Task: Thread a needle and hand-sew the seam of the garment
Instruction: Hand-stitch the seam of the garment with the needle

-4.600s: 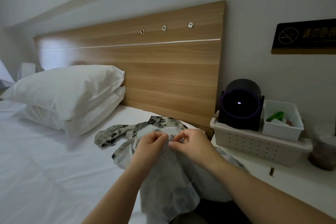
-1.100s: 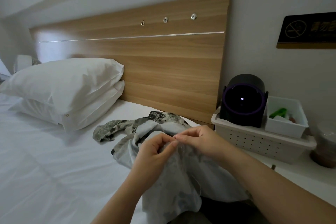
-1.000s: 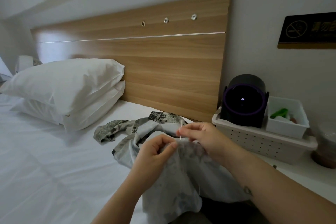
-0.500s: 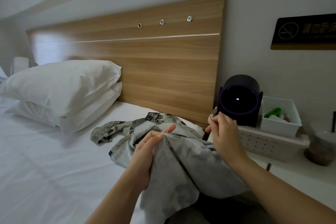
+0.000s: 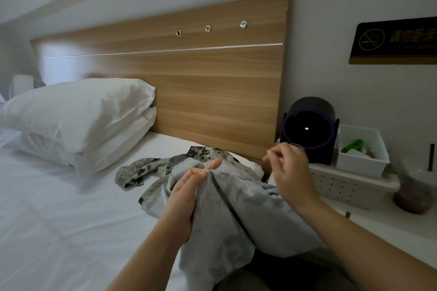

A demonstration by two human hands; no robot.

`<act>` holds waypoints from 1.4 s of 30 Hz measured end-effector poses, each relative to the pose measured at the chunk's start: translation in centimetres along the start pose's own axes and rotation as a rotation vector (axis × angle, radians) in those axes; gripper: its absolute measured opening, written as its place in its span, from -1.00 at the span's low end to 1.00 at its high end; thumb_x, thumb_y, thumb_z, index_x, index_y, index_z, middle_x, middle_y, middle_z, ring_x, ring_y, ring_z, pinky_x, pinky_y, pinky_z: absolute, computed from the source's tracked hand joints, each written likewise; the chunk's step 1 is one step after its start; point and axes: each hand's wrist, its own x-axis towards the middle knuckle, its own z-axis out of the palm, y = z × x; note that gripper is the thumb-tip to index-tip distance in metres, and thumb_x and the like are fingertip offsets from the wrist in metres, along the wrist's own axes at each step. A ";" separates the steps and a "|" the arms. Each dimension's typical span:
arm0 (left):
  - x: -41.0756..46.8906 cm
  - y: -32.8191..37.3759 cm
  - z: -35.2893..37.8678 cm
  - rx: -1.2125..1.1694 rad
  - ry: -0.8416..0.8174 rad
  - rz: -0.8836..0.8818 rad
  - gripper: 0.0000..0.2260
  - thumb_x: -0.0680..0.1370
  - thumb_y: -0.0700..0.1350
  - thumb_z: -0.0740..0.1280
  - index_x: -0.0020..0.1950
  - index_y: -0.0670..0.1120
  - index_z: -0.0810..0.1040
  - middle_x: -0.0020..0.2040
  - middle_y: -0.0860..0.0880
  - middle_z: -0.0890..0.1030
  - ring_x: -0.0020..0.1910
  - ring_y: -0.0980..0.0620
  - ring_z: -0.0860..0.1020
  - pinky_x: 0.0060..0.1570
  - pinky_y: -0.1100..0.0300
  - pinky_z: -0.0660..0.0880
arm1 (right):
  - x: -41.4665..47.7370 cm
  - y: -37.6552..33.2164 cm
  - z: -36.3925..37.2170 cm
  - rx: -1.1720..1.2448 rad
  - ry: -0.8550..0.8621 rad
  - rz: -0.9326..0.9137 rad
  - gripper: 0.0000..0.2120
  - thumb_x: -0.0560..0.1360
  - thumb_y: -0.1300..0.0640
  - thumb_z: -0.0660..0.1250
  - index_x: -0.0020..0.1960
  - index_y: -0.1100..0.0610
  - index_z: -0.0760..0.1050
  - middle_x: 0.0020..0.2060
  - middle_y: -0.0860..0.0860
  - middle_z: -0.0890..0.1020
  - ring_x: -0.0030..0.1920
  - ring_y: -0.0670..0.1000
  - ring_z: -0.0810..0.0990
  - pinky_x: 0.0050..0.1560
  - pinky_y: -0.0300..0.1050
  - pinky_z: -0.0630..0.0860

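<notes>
The grip of the left hand pinches a raised fold of the garment, thumb on the cloth and forefinger pointing up, just beside the dark seam. The grip of the right hand is pressed together at the fingertips and raised off to the right, apparently on the thread. A pale strand of it shows at the left forefinger. The needle is too small to make out.

The garment lies bunched over the lap and the white bed, near the pillows. A perforated basket sits on the bench to the right.

This looks like mid-stitch, with the thread drawn taut. The next move calls for returning the needle to the seam just beside the last stitch, under gentle tension so the cloth does not pucker.
</notes>
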 end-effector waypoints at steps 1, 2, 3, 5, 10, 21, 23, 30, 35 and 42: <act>0.0 0.0 0.1 0.011 -0.002 -0.003 -0.71 0.58 -0.21 0.22 -0.35 -0.07 0.45 0.17 -0.04 0.65 0.16 0.10 0.60 0.05 0.10 0.48 | -0.1 -1.6 0.4 0.112 -0.051 -0.012 -0.86 0.59 0.16 0.22 -0.13 0.12 0.48 -0.21 -0.06 0.62 -0.21 -0.15 0.54 -0.06 -0.13 0.50; -0.1 0.1 0.3 0.028 -0.008 -0.005 -0.72 0.58 -0.22 0.22 -0.34 -0.07 0.46 0.14 -0.04 0.66 0.13 0.09 0.62 0.01 0.13 0.50 | -0.4 -3.1 0.9 0.184 -0.111 -0.027 -0.87 0.59 0.15 0.22 -0.13 0.11 0.47 -0.22 -0.08 0.63 -0.30 -0.17 0.53 -0.22 -0.24 0.47; -0.2 0.1 0.4 0.064 -0.010 -0.003 -0.72 0.58 -0.21 0.23 -0.34 -0.07 0.49 0.08 -0.02 0.68 0.08 0.09 0.64 -0.05 0.18 0.53 | -0.7 -4.5 1.4 0.224 -0.169 -0.048 -0.87 0.59 0.15 0.21 -0.12 0.10 0.46 -0.24 -0.08 0.63 -0.33 -0.17 0.53 -0.28 -0.25 0.45; -0.3 0.2 0.4 0.232 0.019 0.020 -0.71 0.56 -0.19 0.27 -0.34 0.00 0.57 -0.12 0.03 0.70 -0.10 0.13 0.64 -0.16 0.28 0.54 | -1.3 -6.1 2.3 0.242 -0.267 -0.089 -0.88 0.59 0.13 0.21 -0.11 0.08 0.43 -0.25 -0.08 0.61 -0.27 -0.15 0.54 -0.23 -0.19 0.45; -0.6 1.0 -0.8 0.648 0.015 0.139 -0.85 0.55 -0.15 0.34 -0.21 -0.02 0.61 -0.07 0.06 0.69 -0.05 0.16 0.60 0.04 0.28 0.46 | -1.2 -6.4 1.9 0.234 -0.395 -0.093 -0.91 0.60 0.11 0.22 -0.09 0.04 0.42 -0.32 -0.13 0.53 -0.29 -0.17 0.48 -0.25 -0.26 0.35; -1.0 1.7 -1.8 0.909 -0.117 0.172 -0.91 0.52 -0.05 0.38 -0.18 0.03 0.63 -0.37 0.15 0.55 -0.43 0.24 0.41 -0.41 0.42 0.33 | -1.3 -6.0 0.6 0.258 -0.532 0.041 -0.89 0.60 0.07 0.20 -0.06 0.04 0.47 -0.20 -0.08 0.62 -0.29 -0.17 0.51 -0.24 -0.26 0.42; -1.0 1.8 -1.7 0.897 -0.099 0.200 -0.91 0.52 -0.09 0.39 -0.17 -0.02 0.63 -0.41 0.18 0.53 -0.47 0.29 0.39 -0.43 0.46 0.31 | -2.1 -6.1 1.1 0.192 -0.477 -0.008 -0.88 0.59 0.06 0.21 -0.08 0.03 0.47 -0.25 -0.09 0.58 -0.23 -0.15 0.51 -0.19 -0.20 0.44; -1.4 2.2 -2.1 0.911 -0.125 0.164 -0.89 0.52 -0.06 0.39 -0.21 0.02 0.63 -0.36 0.10 0.55 -0.38 0.17 0.43 -0.36 0.38 0.35 | -2.0 -5.0 0.8 0.031 -0.517 -0.155 -0.84 0.59 0.17 0.22 0.01 0.06 0.58 -0.14 -0.19 0.54 -0.14 -0.29 0.43 -0.10 -0.40 0.35; -1.3 2.3 -2.2 0.889 -0.116 0.132 -0.90 0.52 -0.05 0.39 -0.19 0.01 0.64 -0.33 0.04 0.57 -0.34 0.09 0.45 -0.32 0.28 0.37 | -1.6 -4.6 0.6 -0.013 -0.530 -0.190 -0.82 0.57 0.14 0.24 -0.02 -0.04 0.60 -0.20 -0.27 0.50 -0.15 -0.28 0.44 -0.12 -0.24 0.42; -1.3 2.3 -2.3 0.881 -0.094 0.129 -0.89 0.51 -0.04 0.40 -0.21 0.03 0.64 -0.37 0.07 0.54 -0.37 0.09 0.42 -0.39 0.30 0.33 | -1.4 -4.5 0.5 -0.009 -0.535 -0.210 -0.81 0.54 0.15 0.26 -0.03 -0.08 0.61 -0.21 -0.28 0.55 -0.16 -0.28 0.48 -0.15 -0.19 0.46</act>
